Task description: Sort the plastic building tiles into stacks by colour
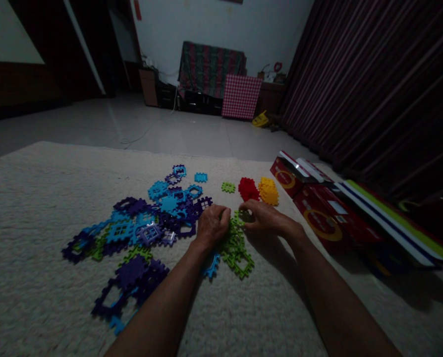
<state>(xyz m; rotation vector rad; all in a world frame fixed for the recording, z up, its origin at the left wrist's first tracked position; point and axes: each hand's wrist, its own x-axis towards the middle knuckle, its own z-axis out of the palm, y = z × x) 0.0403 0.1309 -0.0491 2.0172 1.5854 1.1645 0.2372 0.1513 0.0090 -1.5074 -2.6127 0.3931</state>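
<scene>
Both my hands meet over a pile of green interlocking plastic tiles [237, 250] on a cream carpet [39, 208]. My left hand [212, 225] is curled with its fingers pressed onto the green tiles. My right hand [260, 216] pinches a green tile at its fingertips. Beyond my hands stand a red stack of tiles [248, 188] and a yellow stack [268, 191], with one loose green tile [228, 187] beside them. Left of my hands lies a scatter of blue and purple tiles [147, 223].
A red cardboard box [318, 208] with open flaps lies at the right, near a dark striped curtain [373, 89]. Bare tiled floor [150, 124] runs beyond the carpet to a covered cabinet [210, 69] and a checked red board [241, 96].
</scene>
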